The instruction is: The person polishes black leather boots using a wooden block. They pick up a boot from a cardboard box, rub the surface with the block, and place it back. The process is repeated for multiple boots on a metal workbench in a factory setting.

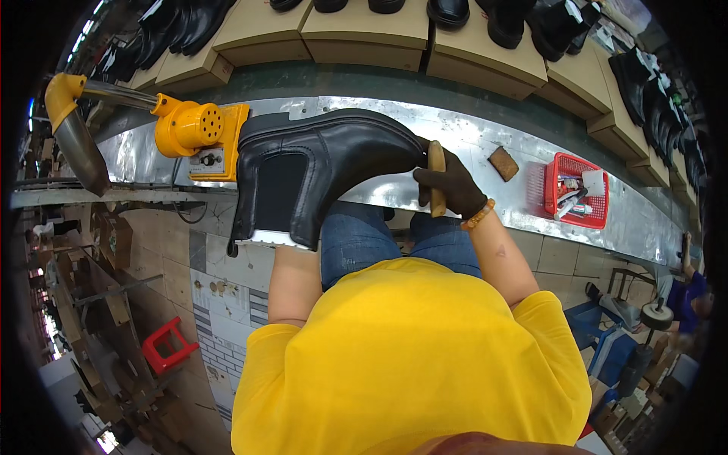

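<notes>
A black leather ankle boot (318, 171) with an elastic side panel is held up over my lap, its toe pointing right. My left arm goes into the boot's opening, so my left hand is hidden inside it. My right hand (449, 186), in a dark glove, grips a wooden-handled tool (437, 178) pressed against the boot's toe. An orange bead bracelet sits on my right wrist.
A yellow hot-air blower (193, 129) stands on the metal bench (485, 136) to the left. A brown block (503, 163) and a red basket (576, 189) of small items lie to the right. Cardboard boxes (364, 30) with black boots line the far side. Another person (686, 292) works at right.
</notes>
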{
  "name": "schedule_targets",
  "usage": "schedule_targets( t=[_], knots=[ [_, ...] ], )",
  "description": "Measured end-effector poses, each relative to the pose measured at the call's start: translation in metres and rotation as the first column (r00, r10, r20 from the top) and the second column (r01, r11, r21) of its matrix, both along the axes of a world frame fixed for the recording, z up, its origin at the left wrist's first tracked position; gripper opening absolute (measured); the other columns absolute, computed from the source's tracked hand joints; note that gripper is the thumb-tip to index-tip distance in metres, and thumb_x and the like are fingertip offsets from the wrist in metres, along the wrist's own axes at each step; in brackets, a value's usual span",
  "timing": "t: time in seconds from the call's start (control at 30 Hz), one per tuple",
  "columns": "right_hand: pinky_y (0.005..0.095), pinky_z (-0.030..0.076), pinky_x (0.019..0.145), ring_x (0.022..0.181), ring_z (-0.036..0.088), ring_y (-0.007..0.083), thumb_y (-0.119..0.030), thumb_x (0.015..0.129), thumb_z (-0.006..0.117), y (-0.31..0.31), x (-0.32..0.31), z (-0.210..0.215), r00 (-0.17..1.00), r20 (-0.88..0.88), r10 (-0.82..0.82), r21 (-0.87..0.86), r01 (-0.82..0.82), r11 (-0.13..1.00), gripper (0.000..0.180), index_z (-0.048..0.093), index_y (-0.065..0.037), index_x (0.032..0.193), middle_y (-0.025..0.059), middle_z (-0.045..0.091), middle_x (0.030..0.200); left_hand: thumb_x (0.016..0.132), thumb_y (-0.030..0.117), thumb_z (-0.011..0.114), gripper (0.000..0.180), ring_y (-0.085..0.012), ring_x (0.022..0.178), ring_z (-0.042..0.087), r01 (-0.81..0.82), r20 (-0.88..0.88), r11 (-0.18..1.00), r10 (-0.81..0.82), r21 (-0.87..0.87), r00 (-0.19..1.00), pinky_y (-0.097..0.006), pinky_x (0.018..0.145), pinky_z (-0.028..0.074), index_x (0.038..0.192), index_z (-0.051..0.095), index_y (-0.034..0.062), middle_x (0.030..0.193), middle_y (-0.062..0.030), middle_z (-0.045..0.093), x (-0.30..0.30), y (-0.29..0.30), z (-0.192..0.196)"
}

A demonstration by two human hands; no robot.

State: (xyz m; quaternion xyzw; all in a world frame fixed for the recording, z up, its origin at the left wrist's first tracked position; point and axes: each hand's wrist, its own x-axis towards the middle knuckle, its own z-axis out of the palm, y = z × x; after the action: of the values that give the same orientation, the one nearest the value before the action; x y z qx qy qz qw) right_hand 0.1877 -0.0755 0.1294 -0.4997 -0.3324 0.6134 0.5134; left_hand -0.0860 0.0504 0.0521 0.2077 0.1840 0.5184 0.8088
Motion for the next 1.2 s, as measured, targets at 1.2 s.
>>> schedule_targets(
  t=[1.2],
  knots=[
    [0.0288,0.049,0.064,0.080,0.061,0.0174,-0.046,0.082,0.060,-0.038,0.072,-0.008,0.895,-0.158,-0.418,-0.325,0.352,0.878,0.046,0.058,-0.012,0.114,0.0039,0.061,0.098,0.094,0.015,0.049,0.032,-0.0180,0.103,0.057,0.203,-0.558,0.949,-0.034,0.243,0.829,-0.031,0.085,0.051,0.124,0.049,0.0027,0.111,-0.0092,0.059,0.094,0.052,0.022]
  ],
)
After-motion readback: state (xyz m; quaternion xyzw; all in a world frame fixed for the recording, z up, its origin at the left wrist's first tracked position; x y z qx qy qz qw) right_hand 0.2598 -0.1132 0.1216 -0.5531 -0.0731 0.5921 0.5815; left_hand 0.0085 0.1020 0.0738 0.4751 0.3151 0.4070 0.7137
